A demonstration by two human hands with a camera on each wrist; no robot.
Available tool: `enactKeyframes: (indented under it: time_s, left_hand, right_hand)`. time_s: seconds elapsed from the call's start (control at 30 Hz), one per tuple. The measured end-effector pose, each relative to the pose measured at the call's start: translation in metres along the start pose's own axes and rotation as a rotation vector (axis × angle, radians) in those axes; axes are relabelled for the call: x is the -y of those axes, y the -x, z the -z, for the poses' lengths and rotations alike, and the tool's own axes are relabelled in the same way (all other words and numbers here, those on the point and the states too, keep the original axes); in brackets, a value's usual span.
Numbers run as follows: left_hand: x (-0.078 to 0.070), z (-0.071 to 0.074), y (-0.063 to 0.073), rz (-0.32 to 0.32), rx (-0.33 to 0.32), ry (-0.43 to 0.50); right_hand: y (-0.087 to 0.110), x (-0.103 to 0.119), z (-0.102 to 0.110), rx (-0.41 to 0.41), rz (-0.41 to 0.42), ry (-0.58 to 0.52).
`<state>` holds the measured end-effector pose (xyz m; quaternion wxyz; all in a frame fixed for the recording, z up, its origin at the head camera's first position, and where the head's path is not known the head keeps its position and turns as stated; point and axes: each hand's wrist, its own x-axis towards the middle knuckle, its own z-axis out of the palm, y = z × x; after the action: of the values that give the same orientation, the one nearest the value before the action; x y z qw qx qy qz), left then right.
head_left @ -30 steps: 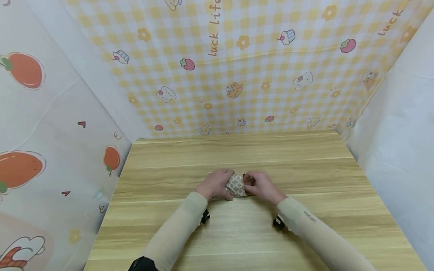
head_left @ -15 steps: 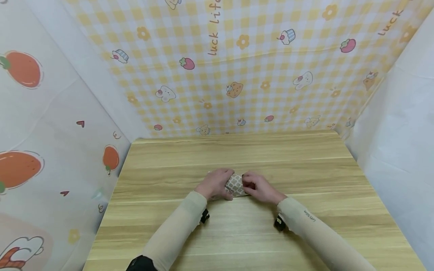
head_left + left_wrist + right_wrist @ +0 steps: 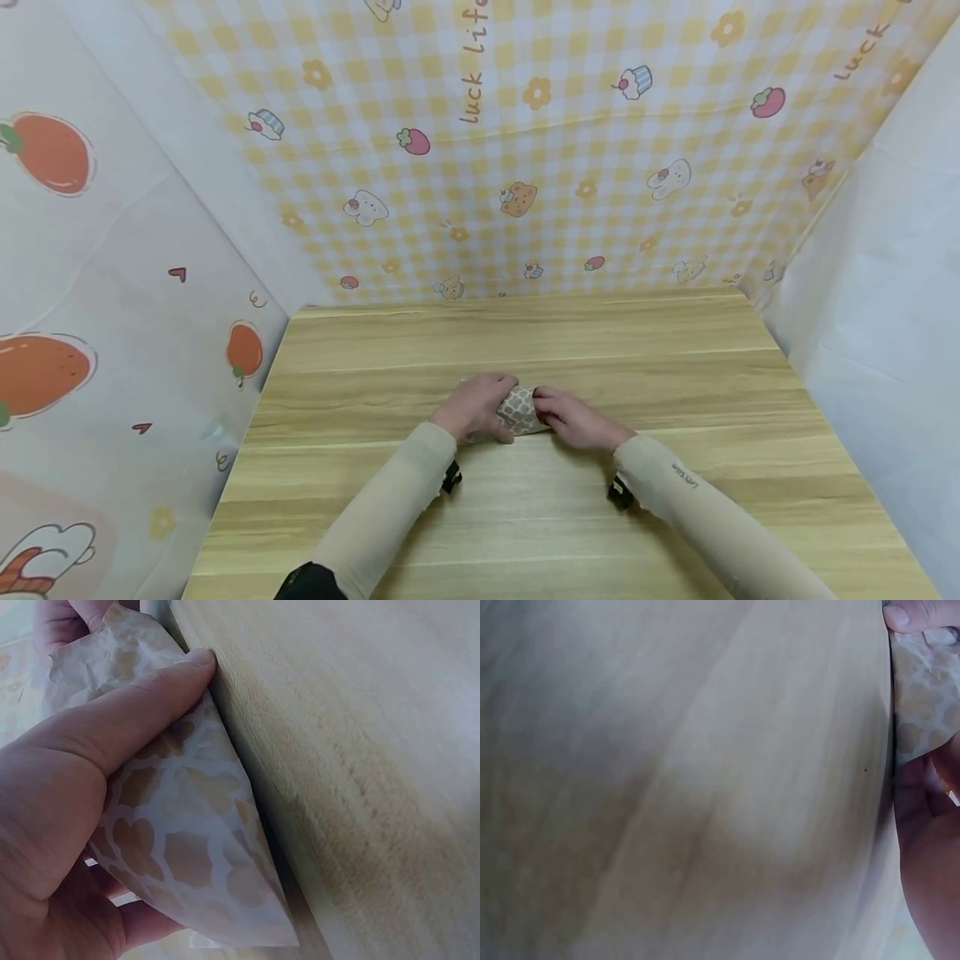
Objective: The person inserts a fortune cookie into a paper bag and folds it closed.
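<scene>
Beyond both grips rises a checked cloth backdrop (image 3: 480,167); beneath them spreads the wood-grain table (image 3: 525,517), which the hands probably use as a brace. Pale sleeves (image 3: 390,508) reach in from the near side. The left grip (image 3: 476,408) clasps a patterned paper packet (image 3: 517,408), its thumb laid across one face and fingers behind, probably to keep the light paper from sliding. The right grip (image 3: 573,418) has bent fingers at the packet's other end; whether they pinch paper or reach inside, I cannot tell. The packet thus spans the gap between the grips.
</scene>
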<state>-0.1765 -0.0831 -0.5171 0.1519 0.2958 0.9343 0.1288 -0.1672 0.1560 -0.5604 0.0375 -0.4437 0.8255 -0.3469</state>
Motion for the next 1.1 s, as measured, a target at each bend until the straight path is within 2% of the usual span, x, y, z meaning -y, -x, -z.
enactKeyframes:
  time_s: [0.2,0.43,0.67,0.83,1.1]
  left_hand:
    - [-0.0025,-0.0004,0.0,-0.007,-0.002,-0.008]
    - [-0.0036,-0.0015,-0.0022,-0.014,-0.011,-0.061]
    - [-0.0025,-0.0021,-0.002,-0.006,-0.018,-0.051]
    - [-0.0019,-0.0018,-0.0015,-0.005,-0.024,-0.082]
    - [-0.0021,-0.0017,-0.003,-0.005,-0.025,-0.097]
  right_hand:
    - [-0.0028,0.0043,0.0015,0.088,-0.069,0.027]
    - [-0.0057,0.0079,0.0045,0.141,-0.117,0.045]
    - [-0.0055,0.0075,0.004,0.13,-0.111,0.032]
    - [-0.0044,0.0085,0.0041,0.129,-0.13,0.025]
    - [-0.0063,0.0065,0.0042,0.115,-0.071,0.026]
